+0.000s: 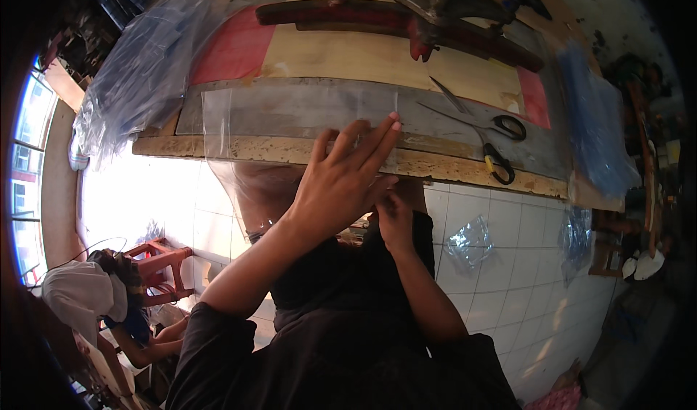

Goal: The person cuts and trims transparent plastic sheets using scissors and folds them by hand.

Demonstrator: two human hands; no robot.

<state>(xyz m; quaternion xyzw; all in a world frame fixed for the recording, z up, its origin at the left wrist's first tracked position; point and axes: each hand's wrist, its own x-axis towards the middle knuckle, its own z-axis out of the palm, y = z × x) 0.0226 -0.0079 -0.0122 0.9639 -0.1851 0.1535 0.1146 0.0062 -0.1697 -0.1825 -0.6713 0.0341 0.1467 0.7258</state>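
The left hand (341, 174) is spreading wide and flat over the front of the bench (435, 165), its fingertips resting on a clear plastic sheet (272, 112) and its two foremost fingers reaching to the sheet's right edge; it is pressing from above rather than gripping. The right hand (394, 218) is hovering just below the bench's front edge, close under the left one, its fingers bending inward; whether they are pinching the plastic cannot be told from here. The sheet is lying across the grey strip nearest the person, its lower part hanging over the wooden edge toward the lap. As far as this shows, the laying-out is looking mostly done, while any work beyond it is seeming undone: the sheet is lying short of the yellow panel (348, 58) and the red-and-black metal bar (348, 18) above that, with neither hand touching them. The scissors (479, 128) are lying with blades apart, right of the sheet and out of both hands. A heap of clear plastic (152, 62) is filling the bench's left end and a bluish plastic stack (599, 123) is lying at its right; which is finished and which is waiting, the view is not revealing.
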